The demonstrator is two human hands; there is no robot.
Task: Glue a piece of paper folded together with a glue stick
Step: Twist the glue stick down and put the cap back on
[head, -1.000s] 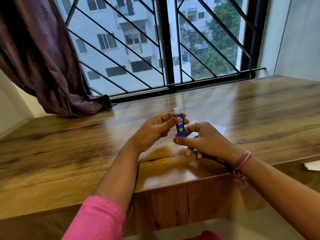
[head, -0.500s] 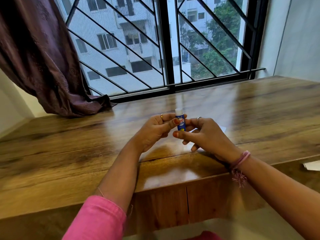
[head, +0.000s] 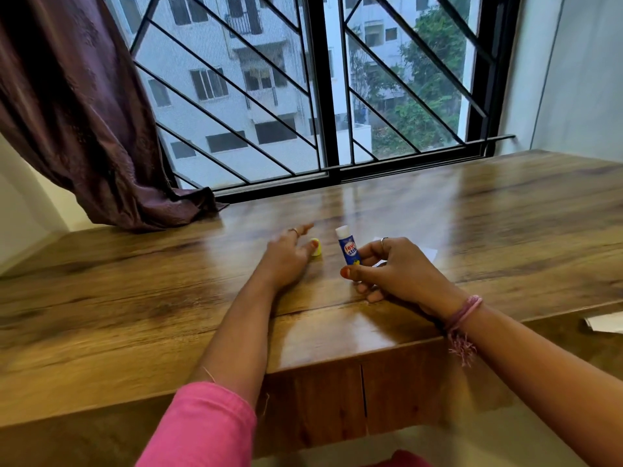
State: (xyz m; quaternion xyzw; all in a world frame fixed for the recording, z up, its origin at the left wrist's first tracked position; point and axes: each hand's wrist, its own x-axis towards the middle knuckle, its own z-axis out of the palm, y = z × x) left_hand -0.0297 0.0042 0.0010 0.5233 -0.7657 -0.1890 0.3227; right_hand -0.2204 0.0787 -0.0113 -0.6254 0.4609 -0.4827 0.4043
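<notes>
My right hand (head: 401, 269) grips a blue glue stick (head: 348, 248) upright just above the wooden table (head: 135, 291), its white tip on top. A small yellow cap (head: 316, 252) stands on the table to the left of the stick. My left hand (head: 286, 259) lies low over the table beside the cap, fingers spread and blurred, its thumb tip touching the cap. A white piece of paper (head: 428, 253) lies on the table behind my right hand, mostly hidden by it.
A dark purple curtain (head: 84, 112) hangs at the back left, its hem resting on the table. A barred window (head: 323, 96) runs along the table's far edge. Another white paper (head: 603, 324) lies at the right edge, below the tabletop.
My left hand has let go of the glue stick and moved left and down to the table, where the yellow cap now stands. My right hand holds the stick alone, slightly to the right.
</notes>
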